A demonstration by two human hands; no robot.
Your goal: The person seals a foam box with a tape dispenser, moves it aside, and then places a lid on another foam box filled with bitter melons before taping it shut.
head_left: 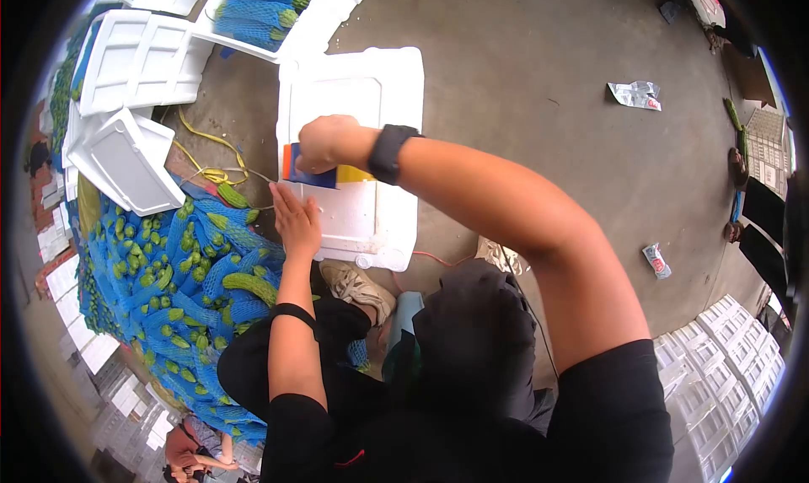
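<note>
Taping of white foam box [354, 104] on concrete floor [539, 87] looks partway, judging by the scene: lid already on, tape gun [316, 173] (blue/orange/yellow body) pressed to lid near its middle-left, no strip clearly visible across lid yet, so can't tell how much of seal is laid. Right hand [327, 142] closed in a fist round tape gun handle, black watch [389, 152] at wrist, arm reaching in from lower right. Left hand [295, 220] flat, fingers stretched out, palm down on lid just below tape gun, gripping nothing, only steadying; black band on that forearm. Box sits straight ahead of person's knees, front edge close to a tan shoe [358, 285]. Around: to left, big heap of green gourds in blue net sleeves [177, 264], touching box's left edge or nearly so; beyond, open foam box full of same netted gourds [261, 7], plus empty foam boxes and lids [139, 61] stacked w/ one tilted. Yellow strap [211, 167] snaking on floor betw. heap and box. Scraps of wrapper [636, 95] well apart at right, stacked white crates [725, 356] lower right, another person's hand [181, 453] at bottom left, legs at far right. Nothing lying on lid ahead of tape gun; heap at left crowds that side, dark hood in foreground hides near floor.
</note>
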